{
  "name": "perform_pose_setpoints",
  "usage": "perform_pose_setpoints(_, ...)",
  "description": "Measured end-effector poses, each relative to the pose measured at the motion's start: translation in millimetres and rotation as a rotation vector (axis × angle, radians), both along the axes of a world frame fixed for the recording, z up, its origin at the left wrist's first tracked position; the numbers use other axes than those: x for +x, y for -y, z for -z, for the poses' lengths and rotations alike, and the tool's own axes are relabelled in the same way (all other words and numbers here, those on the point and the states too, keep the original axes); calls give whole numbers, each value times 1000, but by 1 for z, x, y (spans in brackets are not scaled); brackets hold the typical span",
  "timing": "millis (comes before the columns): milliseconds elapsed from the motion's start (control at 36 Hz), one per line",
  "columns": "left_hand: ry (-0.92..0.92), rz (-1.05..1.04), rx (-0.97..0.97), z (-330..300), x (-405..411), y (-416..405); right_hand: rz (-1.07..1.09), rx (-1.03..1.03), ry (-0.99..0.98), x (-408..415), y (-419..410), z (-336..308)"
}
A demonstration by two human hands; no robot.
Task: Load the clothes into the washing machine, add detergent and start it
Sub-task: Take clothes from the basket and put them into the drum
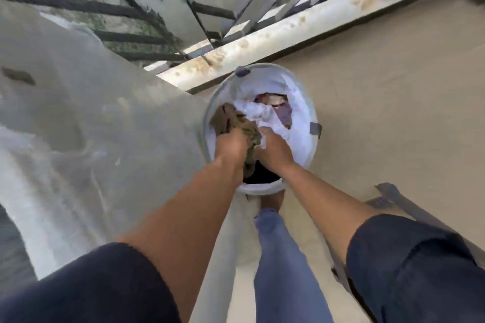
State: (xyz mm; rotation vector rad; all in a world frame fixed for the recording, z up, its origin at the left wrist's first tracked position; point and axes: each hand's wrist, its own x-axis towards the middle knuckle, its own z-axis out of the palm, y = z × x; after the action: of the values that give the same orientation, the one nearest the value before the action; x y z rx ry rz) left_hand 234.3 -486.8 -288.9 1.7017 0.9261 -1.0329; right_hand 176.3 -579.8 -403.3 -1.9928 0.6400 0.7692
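Both hands (252, 145) clutch clothes (236, 123) in the basket (307, 144) at frame centre; loose pieces could drop.

The mouth of the bucket (309, 102) is largely filled by both hands and heaped clothes (265, 113). The left hand (232, 145) is closed on an olive garment (236, 123); the right hand (274, 148) is pressed into white cloth just beside it. A small open gap is seen only at the far side of the heap. The bucket's left flank is blocked by a grey wall (105, 118), touching or nearly so. A ledge (288, 26) and railing (183, 2) close off the far side. Open floor (393, 86) is left on the right.
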Motion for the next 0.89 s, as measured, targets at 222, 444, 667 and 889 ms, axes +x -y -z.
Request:
perform_pose_setpoints(222, 24, -344, 43, 45, -3, -14, 49, -4, -74, 31, -14, 81)
perform_pose_setpoints(444, 50, -444, -3, -19, 5, -3, 157, 59, -115, 31, -2, 22)
perform_pose_setpoints(667, 76, -393, -58, -41, -8, -12, 17, 79, -109, 18, -6, -6)
perform_pose_setpoints(889, 65, -462, -53, -2, -31, -14, 32, 45, -68, 36, -33, 91)
